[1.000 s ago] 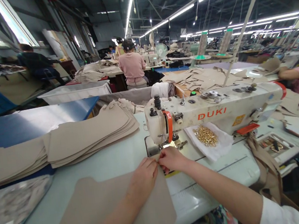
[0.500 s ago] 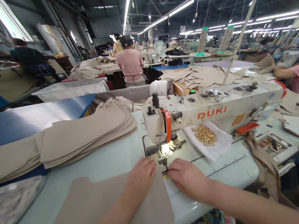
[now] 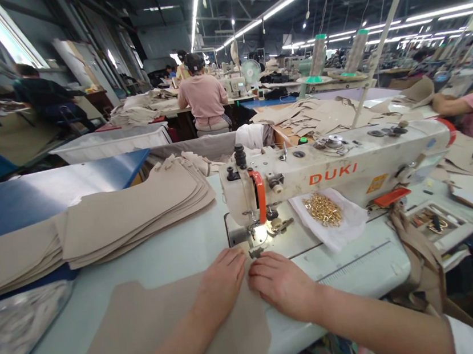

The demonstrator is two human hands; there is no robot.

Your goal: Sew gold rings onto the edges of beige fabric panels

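Note:
A large beige fabric panel lies flat on the pale table in front of the sewing machine. My left hand rests on the panel's far right part, fingers stretched out and flat. Close beside it, my right hand is at the panel's right edge with its fingers bent and drawn together; the fingertips are partly hidden, and what they pinch cannot be made out. Both hands are just in front of the lit needle area.
Left of the machine lies a stack of beige panels. Gold metal rings sit on a white cloth under the machine arm. A parts tray and hanging beige strips are at the right. Co-workers sit further back.
My right hand has moved left, from beside the needle plate to the panel's edge, nearer my left hand. My left hand and the panel have hardly moved.

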